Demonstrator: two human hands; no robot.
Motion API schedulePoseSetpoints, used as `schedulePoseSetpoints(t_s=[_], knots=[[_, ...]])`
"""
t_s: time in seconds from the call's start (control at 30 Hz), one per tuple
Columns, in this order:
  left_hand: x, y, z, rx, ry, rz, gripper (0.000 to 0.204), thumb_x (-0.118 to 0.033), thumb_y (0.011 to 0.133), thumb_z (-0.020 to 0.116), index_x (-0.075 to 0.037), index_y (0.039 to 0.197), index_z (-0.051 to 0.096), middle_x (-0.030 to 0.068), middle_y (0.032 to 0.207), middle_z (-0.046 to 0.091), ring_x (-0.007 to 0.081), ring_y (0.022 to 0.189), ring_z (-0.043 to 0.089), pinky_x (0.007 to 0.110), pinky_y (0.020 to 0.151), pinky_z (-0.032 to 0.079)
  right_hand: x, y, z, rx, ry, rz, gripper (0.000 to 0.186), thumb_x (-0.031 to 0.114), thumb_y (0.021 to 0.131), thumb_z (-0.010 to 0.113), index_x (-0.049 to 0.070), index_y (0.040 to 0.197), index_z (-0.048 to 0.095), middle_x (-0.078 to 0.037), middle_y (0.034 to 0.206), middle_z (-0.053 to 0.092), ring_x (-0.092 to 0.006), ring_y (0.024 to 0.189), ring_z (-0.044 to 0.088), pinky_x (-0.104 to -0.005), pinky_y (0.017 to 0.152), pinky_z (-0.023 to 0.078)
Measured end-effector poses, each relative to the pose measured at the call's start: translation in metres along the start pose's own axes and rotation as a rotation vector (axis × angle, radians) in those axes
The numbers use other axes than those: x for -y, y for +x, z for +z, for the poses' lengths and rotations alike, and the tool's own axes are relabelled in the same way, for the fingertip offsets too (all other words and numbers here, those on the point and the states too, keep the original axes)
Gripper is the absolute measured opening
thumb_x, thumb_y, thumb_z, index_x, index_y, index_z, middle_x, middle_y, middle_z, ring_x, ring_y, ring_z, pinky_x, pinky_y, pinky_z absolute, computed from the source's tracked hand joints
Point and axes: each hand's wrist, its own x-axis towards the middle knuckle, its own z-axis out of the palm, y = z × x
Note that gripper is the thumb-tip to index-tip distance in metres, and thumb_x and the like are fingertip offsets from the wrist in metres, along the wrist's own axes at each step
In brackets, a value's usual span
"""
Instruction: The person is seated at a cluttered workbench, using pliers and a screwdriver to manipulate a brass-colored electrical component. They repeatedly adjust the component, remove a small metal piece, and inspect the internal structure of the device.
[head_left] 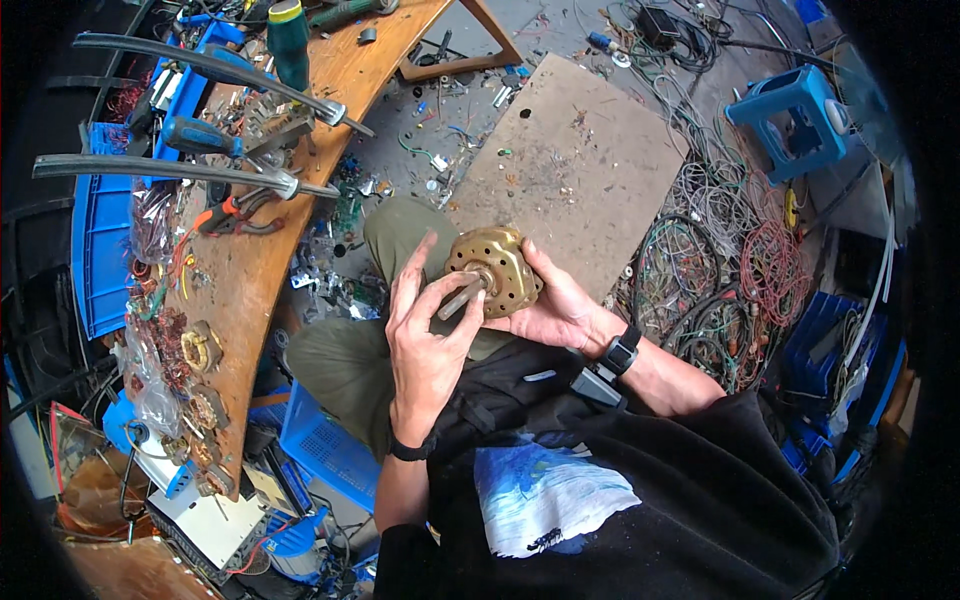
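Note:
A small electric motor [508, 262] with a brass-coloured, perforated round housing is held up over my lap. Its grey metal shaft [460, 299] points down and left, toward me. My right hand [568, 312] cups the housing from the right, thumb along its upper edge; the fingers underneath are mostly hidden. On the shaft side, my left hand [428, 340] has its thumb and a finger closed about the shaft, close to the housing. Another finger of that hand stretches up, clear of the motor.
A wooden bench [330, 120] on the left carries pliers [238, 213], screwdrivers, a green bottle [288, 50] and copper-wound parts [201, 346]. A brown board [590, 140] lies on the littered floor; tangled wires [690, 275] and a blue stool [790, 120] are to the right. A blue basket [330, 450] sits beside my leg.

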Motion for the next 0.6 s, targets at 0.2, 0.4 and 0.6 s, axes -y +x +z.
schedulePoseSetpoints(t_s=[0.2,0.4,0.6], knots=[[0.004,-0.004,-0.004,0.039,0.003,-0.049,0.028,-0.005,0.086,0.086,-0.003,0.113,0.079,0.0197,0.156,0.057,0.0317,0.137,0.063,0.042,0.108,0.057,-0.002,0.001,-0.005,-0.046,-0.090,-0.040,0.069,0.050,0.108,0.061,0.010,0.162,0.042,-0.013,0.157,0.055,-0.0285,0.143,0.055,-0.0504,0.122,0.046],[0.006,-0.006,-0.006,0.002,-0.010,-0.055,0.027,-0.006,0.085,0.087,-0.003,0.111,0.080,0.0199,0.150,0.062,0.0319,0.133,0.065,0.042,0.108,0.055,-0.003,0.002,-0.005,-0.098,-0.138,-0.062,0.069,0.047,0.107,0.065,0.009,0.160,0.044,-0.013,0.156,0.055,-0.0274,0.142,0.055,-0.0498,0.122,0.046],[0.006,-0.012,-0.019,-0.031,0.055,-0.016,0.025,-0.009,0.084,0.088,-0.004,0.109,0.083,0.0173,0.140,0.069,0.0328,0.129,0.066,0.044,0.108,0.052,-0.002,0.001,-0.009,-0.134,-0.159,-0.088,0.068,0.044,0.106,0.068,0.005,0.158,0.047,-0.013,0.153,0.058,-0.0255,0.138,0.059,-0.0481,0.120,0.049]])
